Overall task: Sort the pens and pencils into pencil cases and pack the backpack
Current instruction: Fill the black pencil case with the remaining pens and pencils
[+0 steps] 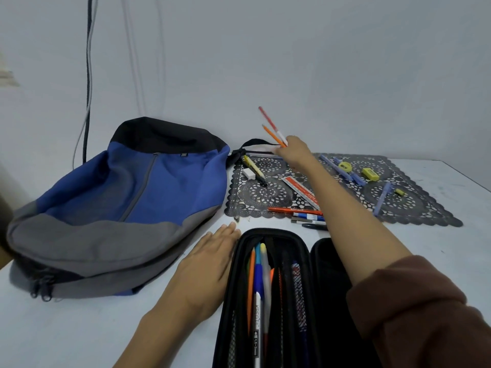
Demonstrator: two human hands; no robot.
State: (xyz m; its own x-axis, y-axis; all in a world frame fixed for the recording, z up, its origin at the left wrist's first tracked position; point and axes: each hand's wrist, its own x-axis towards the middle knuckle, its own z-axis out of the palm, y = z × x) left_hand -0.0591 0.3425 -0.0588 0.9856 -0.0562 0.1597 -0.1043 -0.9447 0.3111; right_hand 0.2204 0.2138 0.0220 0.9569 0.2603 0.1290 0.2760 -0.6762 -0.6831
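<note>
Head camera, and there it was: the open black pencil case (268,231) lay front and centre on the white table (79,328), with an orange pencil (251,288), a blue pen (257,277) and a white pen (257,328) lying lengthwise inside it. The left hand (210,261) lay flat on the table against the case's left wall, fingers straight and together, holding nothing. Just right of the case sat another black shell (329,261), largely behind the forearm (lid or second case, I couldn't tell).

Beyond the case, the right hand (295,151) was stretched far out, fingers pinched round a red pen (268,119) and an orange-tipped pencil (271,134), both lifted and pointing up and to the left. A brown sleeve (425,314) covered that arm near the case's right side.

Under that reach, beyond the case, spread a dark lace mat (265,193) carrying a ruler (300,188), a white eraser (249,173), a yellow-and-black pen (253,168), a yellow sharpener (345,166) and a yellow eraser (370,174). An orange pen (292,210) lay along the mat's edge nearest the case.

Left of the case, past the flat hand, the blue, grey and black backpack (127,203) lay on its side.
</note>
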